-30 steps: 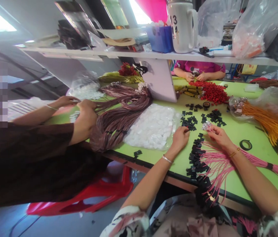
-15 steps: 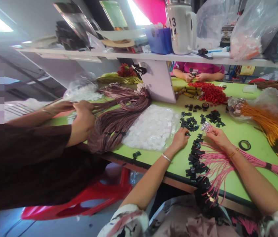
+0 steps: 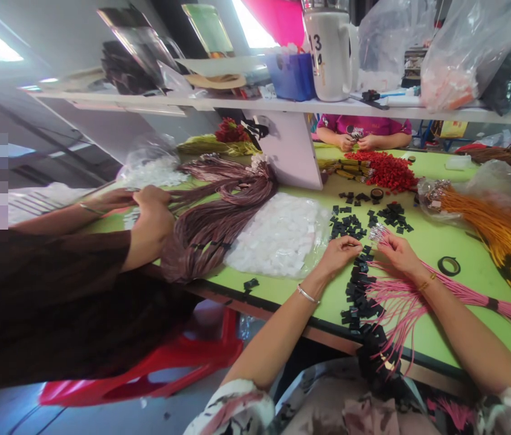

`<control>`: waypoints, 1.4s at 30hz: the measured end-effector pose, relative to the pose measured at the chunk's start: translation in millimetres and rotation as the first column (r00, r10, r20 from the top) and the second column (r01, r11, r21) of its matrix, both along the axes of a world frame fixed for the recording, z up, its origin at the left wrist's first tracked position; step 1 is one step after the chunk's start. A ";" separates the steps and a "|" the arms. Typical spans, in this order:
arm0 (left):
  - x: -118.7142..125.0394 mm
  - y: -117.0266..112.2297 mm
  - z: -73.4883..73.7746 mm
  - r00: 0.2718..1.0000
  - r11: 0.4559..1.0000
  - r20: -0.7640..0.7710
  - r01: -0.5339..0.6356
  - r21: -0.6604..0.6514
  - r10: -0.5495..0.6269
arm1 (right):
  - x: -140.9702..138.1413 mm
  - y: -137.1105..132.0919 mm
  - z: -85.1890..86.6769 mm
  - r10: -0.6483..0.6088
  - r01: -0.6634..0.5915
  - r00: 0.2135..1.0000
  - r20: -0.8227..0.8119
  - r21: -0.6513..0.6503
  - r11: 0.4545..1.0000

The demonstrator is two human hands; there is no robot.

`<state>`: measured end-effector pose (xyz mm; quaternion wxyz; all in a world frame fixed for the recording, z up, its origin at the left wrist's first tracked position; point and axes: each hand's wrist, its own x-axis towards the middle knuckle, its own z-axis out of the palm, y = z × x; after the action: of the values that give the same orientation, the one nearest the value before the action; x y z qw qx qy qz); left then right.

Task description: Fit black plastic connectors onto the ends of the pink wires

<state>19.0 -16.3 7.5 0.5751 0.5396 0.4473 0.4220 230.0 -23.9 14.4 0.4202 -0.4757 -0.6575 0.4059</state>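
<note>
My right hand point(image 3: 401, 257) is closed around a bundle of pink wires point(image 3: 459, 290), whose bare metal terminals point(image 3: 377, 233) stick out past the fingers to the left. Facing it, my left hand point(image 3: 340, 254) pinches a small black connector housing, mostly hidden by the fingertips, close to those terminals. Below the hands, a row of black connector housings point(image 3: 355, 293) fitted on pink wires runs down over the table edge. Loose black housings point(image 3: 346, 225) lie in a pile just beyond my left hand, and another pile point(image 3: 395, 216) lies farther right.
A bag of white parts point(image 3: 278, 235) and brown wire bundles point(image 3: 210, 223) lie left, where a co-worker's hands point(image 3: 151, 211) hold wires. Black tape point(image 3: 449, 266) and orange wires point(image 3: 495, 223) lie right. Red parts point(image 3: 386, 171) sit ahead, below a shelf point(image 3: 237, 104); another person works beyond.
My left hand has moved right, from the loose black housings to beside the wire terminals. My right hand stays nearly in place with the pink wires.
</note>
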 end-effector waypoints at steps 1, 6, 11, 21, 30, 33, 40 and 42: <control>2.9 -1.3 0.7 0.998 0.999 0.062 0.008 -0.034 -0.006 | -0.4 -0.2 -0.4 -0.005 0.005 1.000 0.006 -0.008 1.000; 13.8 -7.8 4.6 0.964 0.996 0.265 0.015 -0.087 0.008 | -0.5 -0.3 -1.2 0.012 -0.010 0.999 0.044 -0.047 0.999; 16.4 -12.2 8.6 0.932 0.989 0.363 0.042 -0.140 0.012 | -1.0 -0.5 1.7 0.015 -0.013 0.999 0.046 -0.045 0.999; 22.4 -15.1 9.1 0.938 0.992 0.340 -0.018 -0.126 0.061 | -2.6 -1.4 3.5 0.017 -0.015 0.999 0.027 -0.082 0.997; 35.8 -13.0 -4.0 0.971 0.995 0.220 -0.084 -0.044 0.092 | -4.9 -4.2 10.2 0.053 -0.053 0.993 0.104 -0.005 0.999; 38.8 -12.0 -7.4 0.969 0.992 0.215 -0.110 -0.056 0.120 | -4.6 -4.2 8.7 0.066 -0.064 0.992 0.103 -0.026 0.998; 24.1 -17.0 -5.9 0.999 1.000 0.035 0.007 -0.013 -0.006 | -2.3 -2.0 7.1 0.018 -0.018 0.998 0.067 0.001 1.000; 6.9 -10.6 -2.9 0.974 0.992 -0.221 -0.018 0.125 0.046 | -0.3 -1.2 8.5 -0.004 0.004 1.000 -0.025 -0.034 0.999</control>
<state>26.0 -27.0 4.7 0.4802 0.6104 0.4910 0.3946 229.7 -25.1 22.9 0.4211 -0.4790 -0.6444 0.4219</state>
